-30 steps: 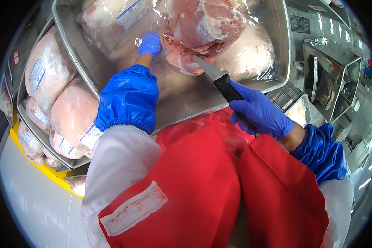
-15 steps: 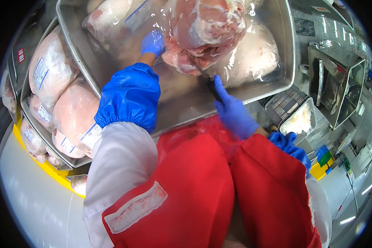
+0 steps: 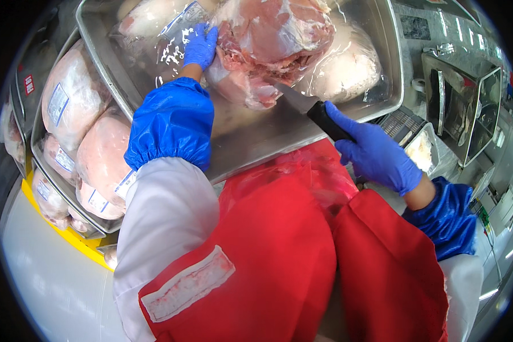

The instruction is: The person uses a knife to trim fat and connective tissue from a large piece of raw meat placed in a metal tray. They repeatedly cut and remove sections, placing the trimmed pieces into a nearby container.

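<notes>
A large piece of raw meat [image 3: 273, 40], skinless and partly cut open, rests on wrapped pieces in a steel tub [image 3: 239, 157]. At its left edge, my left hand [image 3: 201, 47], in a blue glove, grips the meat with bent fingers. My right hand [image 3: 376, 151], gloved too, is closed around the black handle of a knife [image 3: 297, 100]. The blade points up and left, its tip at the cut lower side of the meat. Pale, film-wrapped meat [image 3: 347, 65] lies to the right, and another wrapped, labelled piece [image 3: 148, 23] lies behind my left hand.
To the left, a second metal tub [image 3: 40, 151] holds several wrapped, labelled pieces. A dark basket [image 3: 402, 126] with a pale-filled container [image 3: 420, 151] stands right of the tub. Farther right is a metal-framed box [image 3: 467, 108]. A yellow edge [image 3: 68, 231] runs below the left tub.
My right hand has drawn the knife back to the right, baring more blade. My left hand and the meat have shifted slightly up and left, and the meat's lower part has turned.
</notes>
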Demonstrator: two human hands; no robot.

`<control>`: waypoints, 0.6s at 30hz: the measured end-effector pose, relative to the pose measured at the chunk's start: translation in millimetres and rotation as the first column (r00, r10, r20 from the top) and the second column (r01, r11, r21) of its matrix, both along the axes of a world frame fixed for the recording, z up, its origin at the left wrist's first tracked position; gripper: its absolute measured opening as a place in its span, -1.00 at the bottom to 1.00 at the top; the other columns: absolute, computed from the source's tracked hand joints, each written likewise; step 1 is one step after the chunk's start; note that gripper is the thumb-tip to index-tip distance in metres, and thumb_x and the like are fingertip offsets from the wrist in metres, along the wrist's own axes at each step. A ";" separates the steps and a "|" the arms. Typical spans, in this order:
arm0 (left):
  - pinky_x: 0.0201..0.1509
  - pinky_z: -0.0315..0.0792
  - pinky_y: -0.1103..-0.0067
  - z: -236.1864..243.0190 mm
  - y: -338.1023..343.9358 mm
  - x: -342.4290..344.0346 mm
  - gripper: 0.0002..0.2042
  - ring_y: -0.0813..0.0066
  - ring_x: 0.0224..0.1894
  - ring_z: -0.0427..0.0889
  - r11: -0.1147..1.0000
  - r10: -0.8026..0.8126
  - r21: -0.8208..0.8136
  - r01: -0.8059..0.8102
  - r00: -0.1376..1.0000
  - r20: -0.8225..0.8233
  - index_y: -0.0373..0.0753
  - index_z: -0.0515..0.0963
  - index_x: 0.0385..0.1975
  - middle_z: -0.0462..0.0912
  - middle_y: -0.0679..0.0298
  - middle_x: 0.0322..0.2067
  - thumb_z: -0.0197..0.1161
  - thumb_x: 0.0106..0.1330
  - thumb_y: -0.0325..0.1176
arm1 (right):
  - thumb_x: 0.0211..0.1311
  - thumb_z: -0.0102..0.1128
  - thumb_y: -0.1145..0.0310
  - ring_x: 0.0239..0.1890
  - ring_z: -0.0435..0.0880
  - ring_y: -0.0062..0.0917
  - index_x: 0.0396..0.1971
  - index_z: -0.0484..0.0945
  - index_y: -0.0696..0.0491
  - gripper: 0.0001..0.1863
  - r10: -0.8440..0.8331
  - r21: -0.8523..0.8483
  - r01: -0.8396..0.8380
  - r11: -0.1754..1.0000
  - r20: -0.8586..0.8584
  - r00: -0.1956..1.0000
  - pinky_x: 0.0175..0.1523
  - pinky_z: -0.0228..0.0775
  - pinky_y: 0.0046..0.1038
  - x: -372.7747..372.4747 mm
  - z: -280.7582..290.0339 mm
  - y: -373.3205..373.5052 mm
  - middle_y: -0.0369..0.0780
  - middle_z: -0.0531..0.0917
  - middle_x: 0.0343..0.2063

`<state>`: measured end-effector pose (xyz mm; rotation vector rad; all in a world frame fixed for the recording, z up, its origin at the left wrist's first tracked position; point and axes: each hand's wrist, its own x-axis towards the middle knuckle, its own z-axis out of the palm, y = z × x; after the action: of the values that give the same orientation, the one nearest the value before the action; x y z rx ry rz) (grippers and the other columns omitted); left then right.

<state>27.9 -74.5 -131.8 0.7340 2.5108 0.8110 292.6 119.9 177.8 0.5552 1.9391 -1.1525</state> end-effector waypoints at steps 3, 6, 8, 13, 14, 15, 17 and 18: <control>0.20 0.10 0.26 17.3 5.9 14.7 -0.43 -0.06 0.13 0.22 0.977 0.143 -0.171 -0.130 0.988 0.063 -0.28 0.30 0.05 0.26 -0.10 0.07 -0.06 0.21 0.08 | 0.10 -0.10 0.44 -0.16 0.49 -0.04 0.20 0.08 0.08 -0.41 0.116 0.035 -0.115 0.993 -0.016 0.993 -0.08 0.36 -0.28 -13.8 11.4 11.5 0.14 0.50 -0.24; 0.23 0.07 0.29 -27.4 -20.1 8.8 -0.41 -0.05 0.14 0.21 0.988 0.100 -0.110 -0.109 0.991 -0.086 -0.29 0.27 0.07 0.21 -0.12 0.10 -0.05 0.21 0.08 | 0.12 -0.12 0.43 -0.29 0.53 -0.04 0.12 0.21 0.10 -0.51 0.313 0.134 -0.310 0.941 0.000 0.950 -0.19 0.39 -0.27 -44.2 20.7 22.2 0.08 0.54 -0.39; 0.23 0.08 0.31 -29.4 -21.4 10.2 -0.39 -0.06 0.14 0.20 0.954 -0.187 -0.282 0.100 0.935 -0.300 -0.32 0.25 0.08 0.23 -0.13 0.09 -0.03 0.20 0.08 | 0.12 -0.11 0.43 -0.36 0.53 -0.04 0.08 0.26 0.10 -0.55 0.273 0.016 -0.297 0.955 0.352 0.895 -0.25 0.40 -0.28 -74.6 34.1 28.1 0.06 0.54 -0.46; 0.16 0.15 0.32 8.1 -2.7 19.7 -0.46 -0.02 0.11 0.23 0.987 0.162 -0.016 -0.162 0.987 -0.004 -0.32 0.21 0.11 0.32 -0.11 0.02 0.00 0.25 -0.06 | 0.07 -0.05 0.47 -0.43 0.52 -0.05 0.05 0.31 0.09 -0.55 0.319 0.144 -0.320 0.937 0.029 0.947 -0.34 0.38 -0.28 -38.5 18.4 51.3 0.02 0.51 -0.56; 0.16 0.16 0.32 14.1 -0.1 20.7 -0.46 -0.02 0.12 0.23 0.983 0.183 -0.027 -0.182 0.982 0.039 -0.32 0.20 0.11 0.32 -0.12 0.02 0.01 0.25 -0.06 | 0.05 -0.01 0.50 -0.39 0.52 -0.03 0.09 0.28 0.07 -0.49 0.377 0.192 -0.359 0.914 -0.067 0.924 -0.30 0.37 -0.26 -27.4 18.8 54.6 0.05 0.52 -0.49; 0.15 0.17 0.32 16.3 0.2 19.8 -0.45 -0.03 0.12 0.23 0.980 0.199 -0.035 -0.197 0.977 0.077 -0.33 0.19 0.12 0.31 -0.13 0.03 0.01 0.25 -0.07 | 0.05 0.00 0.50 -0.38 0.51 -0.03 0.11 0.26 0.06 -0.47 0.351 0.163 -0.340 0.926 -0.048 0.935 -0.28 0.36 -0.26 -27.1 25.7 50.5 0.07 0.52 -0.48; 0.16 0.17 0.33 14.5 -2.1 18.9 -0.42 -0.03 0.10 0.27 0.973 0.225 0.015 -0.229 0.963 0.149 -0.36 0.24 0.07 0.33 -0.13 0.02 0.01 0.22 0.01 | 0.05 0.01 0.51 -0.35 0.50 -0.02 0.15 0.21 0.04 -0.43 0.295 0.113 -0.294 0.949 0.007 0.956 -0.24 0.35 -0.25 -32.4 44.7 44.1 0.09 0.52 -0.43; 0.16 0.17 0.33 12.8 -2.4 18.8 -0.39 -0.03 0.09 0.29 0.968 0.237 0.040 -0.248 0.954 0.183 -0.38 0.27 0.05 0.35 -0.13 0.01 0.01 0.20 0.05 | 0.05 0.02 0.51 -0.33 0.50 -0.02 0.18 0.18 0.02 -0.40 0.266 0.092 -0.269 0.959 0.043 0.963 -0.21 0.35 -0.24 -37.4 53.6 40.7 0.10 0.52 -0.39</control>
<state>46.7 -76.9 -119.0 0.3564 2.4514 0.9961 255.3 160.6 231.4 0.3446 1.9814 -0.8783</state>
